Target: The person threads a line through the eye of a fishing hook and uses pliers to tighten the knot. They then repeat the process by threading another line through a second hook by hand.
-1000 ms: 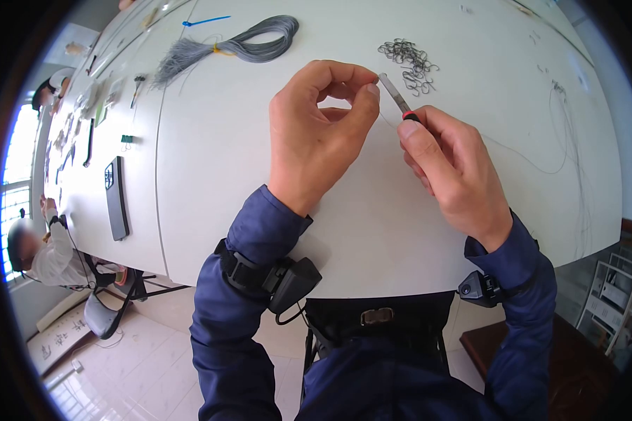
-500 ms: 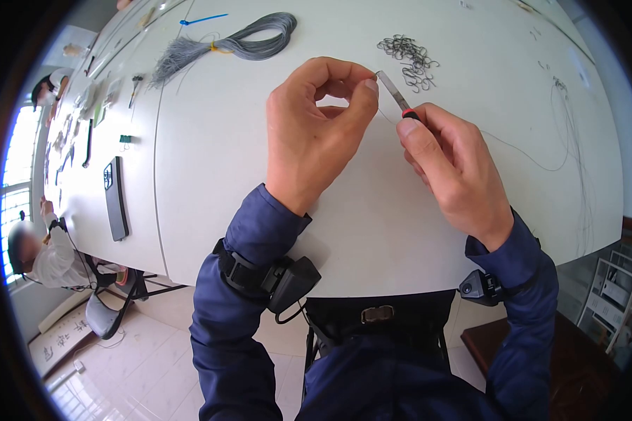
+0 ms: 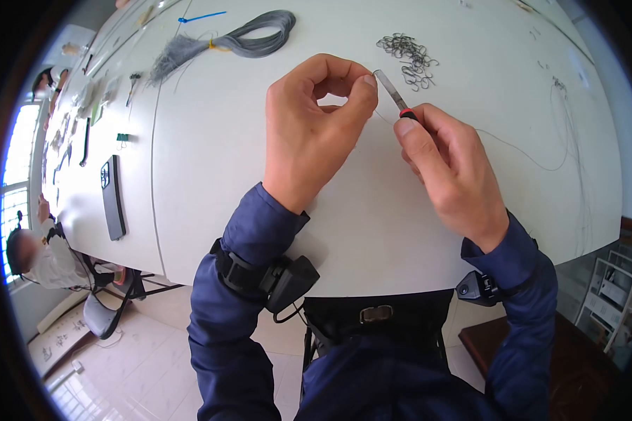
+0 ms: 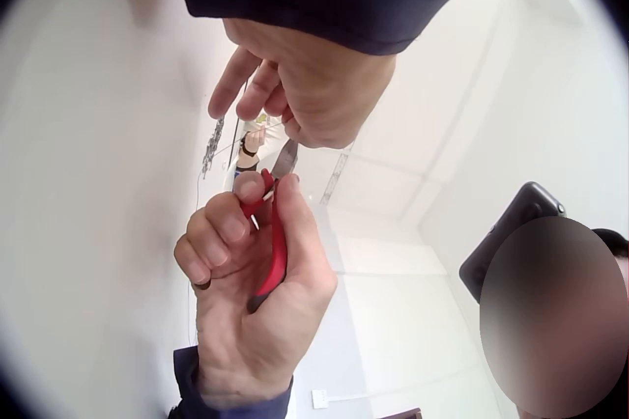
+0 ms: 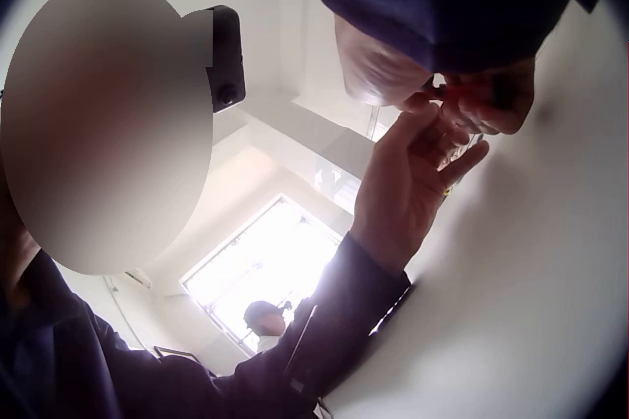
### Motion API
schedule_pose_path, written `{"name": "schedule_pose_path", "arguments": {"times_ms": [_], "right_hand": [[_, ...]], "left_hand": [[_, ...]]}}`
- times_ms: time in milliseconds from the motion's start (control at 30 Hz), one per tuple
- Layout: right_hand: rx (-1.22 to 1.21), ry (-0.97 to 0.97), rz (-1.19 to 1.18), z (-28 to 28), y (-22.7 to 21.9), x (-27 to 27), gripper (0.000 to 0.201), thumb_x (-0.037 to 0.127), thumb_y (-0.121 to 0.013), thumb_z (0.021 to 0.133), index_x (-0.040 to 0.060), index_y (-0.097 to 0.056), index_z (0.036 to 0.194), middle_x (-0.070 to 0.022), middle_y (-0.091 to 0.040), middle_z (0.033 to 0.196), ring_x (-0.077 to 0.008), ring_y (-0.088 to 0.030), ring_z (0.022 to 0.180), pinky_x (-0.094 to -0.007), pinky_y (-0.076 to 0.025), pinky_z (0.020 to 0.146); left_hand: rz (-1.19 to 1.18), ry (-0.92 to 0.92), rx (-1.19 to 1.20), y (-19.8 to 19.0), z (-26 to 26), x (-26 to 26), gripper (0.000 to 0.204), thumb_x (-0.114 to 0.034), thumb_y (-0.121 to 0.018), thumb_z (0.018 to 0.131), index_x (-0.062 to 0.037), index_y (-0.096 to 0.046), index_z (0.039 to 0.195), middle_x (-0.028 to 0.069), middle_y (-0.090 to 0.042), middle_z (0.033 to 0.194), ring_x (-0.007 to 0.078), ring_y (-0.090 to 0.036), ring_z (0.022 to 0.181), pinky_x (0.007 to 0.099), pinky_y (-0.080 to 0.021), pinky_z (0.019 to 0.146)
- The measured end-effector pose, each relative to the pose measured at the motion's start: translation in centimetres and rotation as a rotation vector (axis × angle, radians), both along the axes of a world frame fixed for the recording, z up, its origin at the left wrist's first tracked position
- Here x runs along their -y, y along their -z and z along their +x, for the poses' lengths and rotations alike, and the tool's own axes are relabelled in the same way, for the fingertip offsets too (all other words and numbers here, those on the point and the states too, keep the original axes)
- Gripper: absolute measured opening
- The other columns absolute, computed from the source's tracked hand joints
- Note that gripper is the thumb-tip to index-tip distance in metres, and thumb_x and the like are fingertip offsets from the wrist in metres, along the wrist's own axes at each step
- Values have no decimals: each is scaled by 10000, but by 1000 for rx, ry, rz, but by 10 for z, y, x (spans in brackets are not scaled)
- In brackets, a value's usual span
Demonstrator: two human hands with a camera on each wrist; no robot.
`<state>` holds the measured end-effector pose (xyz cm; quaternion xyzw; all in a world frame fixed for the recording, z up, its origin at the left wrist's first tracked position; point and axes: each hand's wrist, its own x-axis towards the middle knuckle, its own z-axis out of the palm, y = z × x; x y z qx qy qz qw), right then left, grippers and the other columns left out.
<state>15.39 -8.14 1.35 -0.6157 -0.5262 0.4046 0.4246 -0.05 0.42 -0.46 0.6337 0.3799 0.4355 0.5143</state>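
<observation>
In the head view, the left hand (image 3: pixel 317 130) pinches something tiny between thumb and index finger, too small to make out; a thin line trails from there to the right. Close beside those fingertips is the metal tip of a red-handled tool (image 3: pixel 393 92), which the right hand (image 3: pixel 456 168) grips. The left wrist view shows the tool's red handles (image 4: pixel 278 257) inside the curled right hand (image 4: pixel 260 311), its jaws near the left fingertips. A heap of small dark hooks (image 3: pixel 409 59) lies on the table just beyond the hands.
A tied bundle of grey line (image 3: pixel 260 36) and a blue strip (image 3: pixel 203 17) lie at the back. On the left are a black phone (image 3: pixel 112 198) and a green clip (image 3: pixel 123 137). Loose thin lines (image 3: pixel 576 161) spread at the right; another person (image 3: pixel 45 256) sits far left.
Both hands hold nearly the same pose, with the tool's tip still beside the left fingertips. The head view has shifted slightly.
</observation>
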Motion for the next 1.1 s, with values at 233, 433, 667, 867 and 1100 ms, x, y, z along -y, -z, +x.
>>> {"name": "schedule_pose_path", "arguments": {"times_ms": [233, 433, 667, 867, 1100], "right_hand": [[-273, 45, 112, 8, -2, -7, 222, 217, -612, 952, 6, -631, 1019, 42, -533, 757, -52, -470, 676, -251, -390, 609], [-299, 21, 3, 20, -2, -11, 254, 272, -624, 934, 29, -657, 1001, 35, -546, 760, -72, -482, 672, -233, -391, 625], [-278, 48, -18, 20, -3, -11, 247, 282, -619, 937, 38, -643, 907, 39, -528, 720, -74, -474, 649, -240, -384, 604], [-561, 47, -118, 22, -4, -13, 250, 275, -627, 926, 28, -621, 891, 15, -505, 708, -99, -497, 648, -255, -412, 612], [-911, -120, -329, 32, -8, -13, 213, 218, -624, 937, 15, -624, 874, -14, -527, 715, -133, -520, 645, -298, -458, 626]], "left_hand": [[-329, 94, 215, -8, 0, 5, 203, -150, -652, 946, 43, -674, 1003, 84, -657, 948, 149, -657, 793, 332, -621, 696], [-417, 249, 187, -8, 0, 8, 181, -127, -627, 956, 38, -671, 1017, 91, -656, 984, 168, -655, 799, 333, -601, 636], [-440, 329, 143, -9, 1, 9, 192, -129, -623, 968, 47, -659, 1038, 104, -659, 1003, 180, -652, 806, 323, -590, 634], [-57, 241, 63, -8, -2, 6, 171, -59, -646, 952, 32, -669, 1095, 111, -644, 1073, 181, -661, 879, 321, -598, 721], [472, 337, -60, -5, -4, 1, 192, 106, -675, 874, 20, -698, 1043, 127, -634, 1113, 191, -675, 950, 316, -596, 831]]}}
